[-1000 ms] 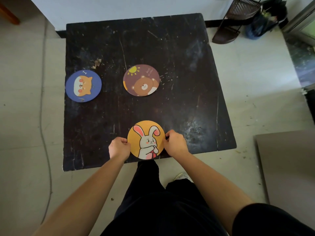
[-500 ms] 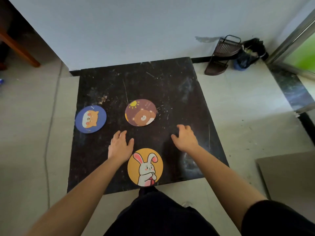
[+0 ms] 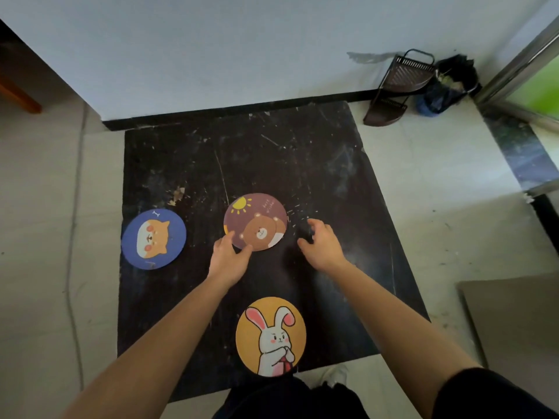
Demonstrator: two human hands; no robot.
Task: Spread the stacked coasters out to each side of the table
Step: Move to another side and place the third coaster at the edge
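Blue dog coaster point(image 3: 153, 238) sits at the left edge of the black table point(image 3: 332, 182). Centre frame, the left hand point(image 3: 229, 257) has its fingers spread loosely at the lower-left rim of the bear coaster point(image 3: 255, 221), not clamped on it. Just right of that coaster the right hand point(image 3: 321, 244) hovers, fingers curled but holding nothing. Rabbit coaster point(image 3: 270, 335) lies at the bottom centre, well apart from both hands.

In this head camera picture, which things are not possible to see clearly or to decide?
- Bear coaster: whether more coasters lie under it; the top view hides any stack.
- Left hand: its fingertips cover the coaster's near-left rim, so actual grip is unclear.
- Right hand: blurred; contact with the table is unclear.
- Small writing on the bear coaster: too small to read.
- Rabbit coaster: whether its near rim overhangs the table edge.
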